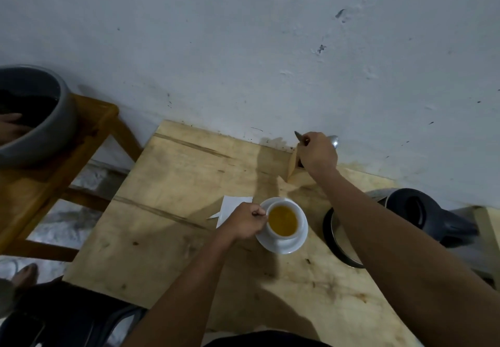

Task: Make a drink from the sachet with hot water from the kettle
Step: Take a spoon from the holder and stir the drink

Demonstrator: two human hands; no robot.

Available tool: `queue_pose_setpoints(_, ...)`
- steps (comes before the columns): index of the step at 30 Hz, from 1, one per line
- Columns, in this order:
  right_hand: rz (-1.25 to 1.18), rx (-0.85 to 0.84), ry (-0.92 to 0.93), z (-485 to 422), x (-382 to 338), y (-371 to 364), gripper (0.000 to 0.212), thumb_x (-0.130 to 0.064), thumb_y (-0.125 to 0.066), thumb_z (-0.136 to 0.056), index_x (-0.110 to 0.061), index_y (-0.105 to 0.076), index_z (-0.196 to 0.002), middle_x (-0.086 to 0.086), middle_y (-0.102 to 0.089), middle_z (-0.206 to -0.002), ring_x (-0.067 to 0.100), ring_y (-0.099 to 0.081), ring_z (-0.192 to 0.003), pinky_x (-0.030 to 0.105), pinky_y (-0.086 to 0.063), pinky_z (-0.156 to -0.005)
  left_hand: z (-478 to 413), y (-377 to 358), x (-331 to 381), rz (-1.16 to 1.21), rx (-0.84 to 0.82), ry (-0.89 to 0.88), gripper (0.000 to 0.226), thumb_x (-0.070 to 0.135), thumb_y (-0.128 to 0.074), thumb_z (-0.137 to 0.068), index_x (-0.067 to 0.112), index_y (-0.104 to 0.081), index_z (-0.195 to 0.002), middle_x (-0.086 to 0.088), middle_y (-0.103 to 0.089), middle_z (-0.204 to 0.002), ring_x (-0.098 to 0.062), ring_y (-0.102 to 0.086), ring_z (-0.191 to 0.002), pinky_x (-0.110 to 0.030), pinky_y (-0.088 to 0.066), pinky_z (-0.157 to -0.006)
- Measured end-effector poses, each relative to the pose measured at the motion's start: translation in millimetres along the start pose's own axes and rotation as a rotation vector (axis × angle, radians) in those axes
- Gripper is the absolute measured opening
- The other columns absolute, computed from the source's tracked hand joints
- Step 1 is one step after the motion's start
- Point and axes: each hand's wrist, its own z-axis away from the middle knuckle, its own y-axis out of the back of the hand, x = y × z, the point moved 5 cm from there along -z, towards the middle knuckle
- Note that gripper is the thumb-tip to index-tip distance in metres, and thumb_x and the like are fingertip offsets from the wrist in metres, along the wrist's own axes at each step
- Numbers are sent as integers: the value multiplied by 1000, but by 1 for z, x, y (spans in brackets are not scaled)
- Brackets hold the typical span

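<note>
Left hand (244, 222) grip closed on cup (282, 221) handle; right hand (318, 153) grip closed around spoon (333, 141) over wooden holder (293, 164).

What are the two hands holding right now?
Left hand: closed on the white ceramic cup's handle.
Right hand: closed around a silver metal spoon.

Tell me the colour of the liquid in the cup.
Amber-yellow liquid in the white cup, seen in the head view.

Bare tabletop (173, 184) left of cup (284, 221)
</note>
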Motion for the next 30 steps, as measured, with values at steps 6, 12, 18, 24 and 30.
queue_pose_setpoints(6, -160, 350, 313, 38, -19, 56, 24, -22, -57, -94, -16, -69, -114, -2, -71, -95, 12, -64, -79, 29, -55, -69, 1, -2, 0, 11, 39, 51, 18, 23, -60, -88, 8, -67, -97, -8, -67, -75, -17, -64, -65, -17, -42, -47)
queue_pose_setpoints(12, -440, 331, 353, 85, -14, 85, 16, -21, -53, -99, -13, -67, -101, -1, -66, -86, -1, -61, -72, 5, -44, -66, 3, -4, 1, 13, 44, 78, 19, 23, -57, -91, 9, -63, -102, -8, -66, -77, -14, -63, -63, -8, -33, -33)
queue_pose_setpoints(18, -663, 109, 137, 122, 11, 71, 27, -34, -52, -99, -18, -69, -85, -5, -62, -62, 2, -56, -53, 19, -47, -55, 5, -7, 1, -7, 103, 58, 23, 20, -57, -90, 4, -63, -106, -7, -64, -83, -13, -62, -60, -7, -34, -32)
queue_pose_setpoints(24, -863, -120, -18, 153, 35, 50, 27, -32, -50, -101, -15, -67, -91, -6, -44, -58, 6, -39, -48, 23, -33, -48, 7, -13, -4, 54, 195, 14, 20, 17, -60, -89, 1, -64, -100, -14, -65, -93, -26, -64, -73, -33, -53, -72)
queue_pose_setpoints(30, -1077, -405, -120, 176, 54, 31, 26, -7, -43, -101, 3, -62, -116, -2, -38, -60, 11, -31, -52, 27, -23, -51, 9, -18, -8, 12, 250, -13, 20, 20, -58, -89, 4, -66, -99, -20, -71, -100, -34, -66, -94, -42, -51, -88)
